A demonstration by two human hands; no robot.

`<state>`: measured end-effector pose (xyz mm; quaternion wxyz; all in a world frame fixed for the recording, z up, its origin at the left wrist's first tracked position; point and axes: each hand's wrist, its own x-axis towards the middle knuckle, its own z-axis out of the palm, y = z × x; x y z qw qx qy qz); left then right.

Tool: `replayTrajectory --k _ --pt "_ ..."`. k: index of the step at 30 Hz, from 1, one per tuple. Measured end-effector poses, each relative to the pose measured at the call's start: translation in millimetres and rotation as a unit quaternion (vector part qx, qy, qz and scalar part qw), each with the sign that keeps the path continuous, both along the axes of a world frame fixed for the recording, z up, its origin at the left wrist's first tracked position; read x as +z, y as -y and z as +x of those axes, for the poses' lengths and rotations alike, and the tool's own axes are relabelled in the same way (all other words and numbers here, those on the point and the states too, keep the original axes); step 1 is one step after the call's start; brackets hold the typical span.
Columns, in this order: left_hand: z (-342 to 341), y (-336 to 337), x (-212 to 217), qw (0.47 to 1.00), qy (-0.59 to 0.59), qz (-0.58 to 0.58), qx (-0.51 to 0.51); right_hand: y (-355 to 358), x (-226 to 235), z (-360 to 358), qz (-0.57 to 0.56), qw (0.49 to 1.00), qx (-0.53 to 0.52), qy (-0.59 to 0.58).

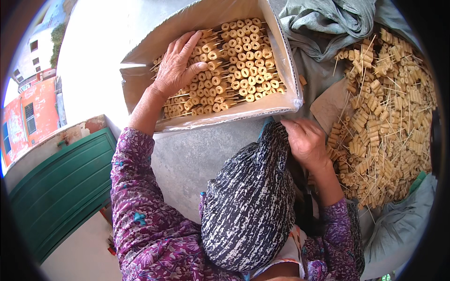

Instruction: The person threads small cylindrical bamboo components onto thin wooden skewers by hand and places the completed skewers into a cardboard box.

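My left hand (180,63) lies over the left part of a cardboard box (225,121), fingers stretched and thumb apart. It presses on rows of small golden ring-shaped rolls on thin sticks (206,91), packed with their hollow ends up. More rows of the same skewered rolls (253,58) fill the right side of the box. My right hand (307,143) is just outside the near right corner of the box, fingers curled beside the lower end of my black-and-white patterned trouser leg (248,196). Its fingertips are partly hidden, so what they hold cannot be made out.
A large heap of skewered rolls (384,126) lies on the right on grey-green cloth (328,28). A flat brown cardboard piece (330,105) rests at the heap's edge. On the left stands a green panel (65,182). Grey concrete floor (183,168) shows below the box.
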<state>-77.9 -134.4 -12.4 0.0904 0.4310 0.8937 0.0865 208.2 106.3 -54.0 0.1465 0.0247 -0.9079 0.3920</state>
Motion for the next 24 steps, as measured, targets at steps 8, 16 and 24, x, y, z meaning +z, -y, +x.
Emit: replayTrajectory --k 8,16,24 --pt "0 12 -10 1.0 -0.002 0.027 -0.007 -17 89 -69 0.109 0.964 -0.013 -0.241" --pt "-1 11 -15 0.998 -0.009 0.064 -0.013 11 94 -169 0.377 0.881 0.199 0.205" --pt "-2 17 -20 0.997 -0.004 0.08 -0.001 25 71 -202 0.373 0.865 0.225 0.25"
